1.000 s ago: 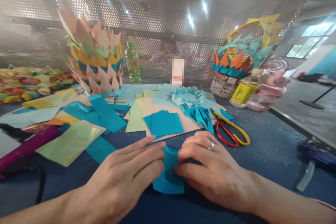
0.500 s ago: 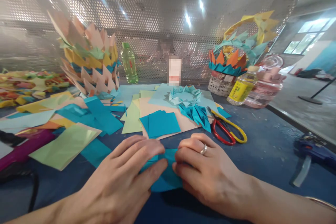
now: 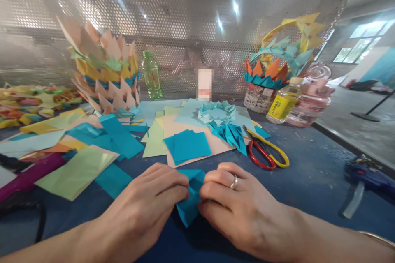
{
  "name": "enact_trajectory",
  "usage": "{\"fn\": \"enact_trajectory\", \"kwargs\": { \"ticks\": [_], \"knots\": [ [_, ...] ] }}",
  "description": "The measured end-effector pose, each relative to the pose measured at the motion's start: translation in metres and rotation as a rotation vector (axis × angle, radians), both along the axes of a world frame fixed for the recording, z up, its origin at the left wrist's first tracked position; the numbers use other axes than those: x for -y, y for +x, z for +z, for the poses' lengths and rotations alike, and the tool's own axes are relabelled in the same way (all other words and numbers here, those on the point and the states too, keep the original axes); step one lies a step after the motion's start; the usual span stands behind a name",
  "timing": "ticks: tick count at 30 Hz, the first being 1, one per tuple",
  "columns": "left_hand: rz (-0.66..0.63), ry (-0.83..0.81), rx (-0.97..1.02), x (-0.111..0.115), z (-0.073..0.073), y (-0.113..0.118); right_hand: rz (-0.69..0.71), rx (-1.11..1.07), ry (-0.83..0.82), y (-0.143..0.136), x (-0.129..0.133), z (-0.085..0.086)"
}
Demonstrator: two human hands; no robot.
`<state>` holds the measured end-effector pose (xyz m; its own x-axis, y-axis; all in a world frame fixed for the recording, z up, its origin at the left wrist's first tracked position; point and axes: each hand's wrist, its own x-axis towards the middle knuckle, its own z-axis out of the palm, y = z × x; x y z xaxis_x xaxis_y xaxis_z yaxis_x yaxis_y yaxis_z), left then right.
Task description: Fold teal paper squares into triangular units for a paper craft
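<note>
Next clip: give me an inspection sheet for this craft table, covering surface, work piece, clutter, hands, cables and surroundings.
Surface: dark blue table, dusty.
Work piece: teal paper, partly folded, pinched between both hands.
Clutter: teal squares on a peach sheet, scissors, folded paper crowns, green bottle, yellow-labelled bottle, glue gun.
Hands: left hand and right hand, fingers closed on the paper; ring on right.
Cables: black cable at left edge.
Surroundings: perforated metal screen behind the table.
</note>
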<state>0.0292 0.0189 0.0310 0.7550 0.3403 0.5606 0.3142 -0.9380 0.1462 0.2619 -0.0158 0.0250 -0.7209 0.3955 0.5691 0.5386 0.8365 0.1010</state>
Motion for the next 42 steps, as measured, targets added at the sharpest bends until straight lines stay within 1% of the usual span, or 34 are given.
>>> {"fn": "enact_trajectory", "kwargs": {
  "ticks": [2,5,7,9,11,13,17,20,24,26,30,36,42],
  "knots": [
    [0.035,-0.013,0.001,0.005,-0.001,0.001,0.004,0.032,-0.043,0.001,-0.001,0.001],
    [0.107,0.040,0.029,0.014,-0.002,0.002,0.014,0.035,-0.099,0.002,-0.002,0.003],
    [0.084,0.051,0.038,0.017,-0.001,0.002,0.024,0.023,-0.137,0.002,-0.002,0.004],
    [0.026,0.025,0.037,0.016,0.001,0.003,0.048,-0.005,-0.209,0.003,-0.003,0.006],
    [0.011,-0.054,0.057,0.011,0.003,0.004,0.083,-0.049,-0.309,0.005,-0.005,0.008],
    [0.015,-0.171,0.074,0.006,0.004,0.006,0.114,-0.086,-0.383,0.009,-0.009,0.009],
    [0.007,-0.383,0.071,0.000,0.004,0.006,0.170,-0.122,-0.441,0.019,-0.020,0.009],
    [0.031,-0.437,0.071,0.000,0.001,0.005,0.219,-0.158,-0.471,0.023,-0.026,0.007],
    [0.138,-0.447,0.011,-0.001,-0.003,0.006,0.257,-0.121,-0.462,0.022,-0.027,0.007],
    [0.167,-0.446,0.007,-0.001,-0.005,0.007,0.261,-0.095,-0.460,0.020,-0.026,0.007],
    [0.196,-0.416,0.031,0.001,-0.008,0.011,0.256,-0.081,-0.461,0.020,-0.024,0.008],
    [0.238,-0.362,0.015,0.001,-0.006,0.017,0.246,-0.058,-0.466,0.022,-0.023,0.007],
    [0.242,-0.353,0.012,0.002,-0.005,0.018,0.243,-0.065,-0.469,0.021,-0.022,0.006]
  ]
}}
